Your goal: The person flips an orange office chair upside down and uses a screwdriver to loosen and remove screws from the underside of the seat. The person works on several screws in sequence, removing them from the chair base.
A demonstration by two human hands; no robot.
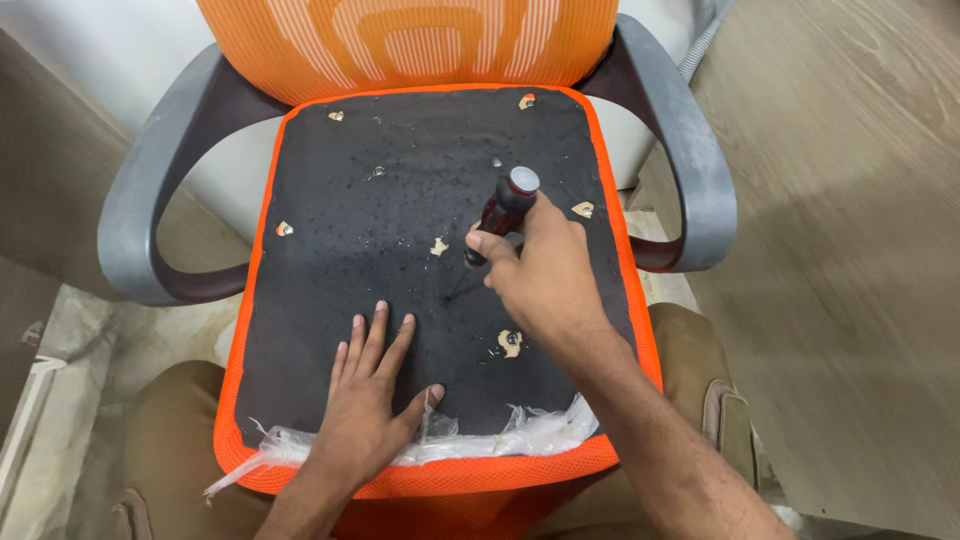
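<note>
An office chair seat lies bottom-up, its black fabric underside [400, 220] edged in orange mesh. My right hand [540, 275] grips a screwdriver with a red and black handle [505, 210]; its tip points down onto the black fabric near the middle. My left hand [372, 395] lies flat on the fabric near the front edge, fingers spread, holding nothing. Several small torn holes with metal screw points [511, 343] show through the fabric. Torn clear plastic [520, 430] bunches along the near edge.
Grey armrests curve out on the left [135, 220] and right [690, 160]. The orange mesh backrest [410, 40] stands at the far side. My knees in tan trousers [175, 440] flank the seat. Wooden flooring [850, 250] lies to the right.
</note>
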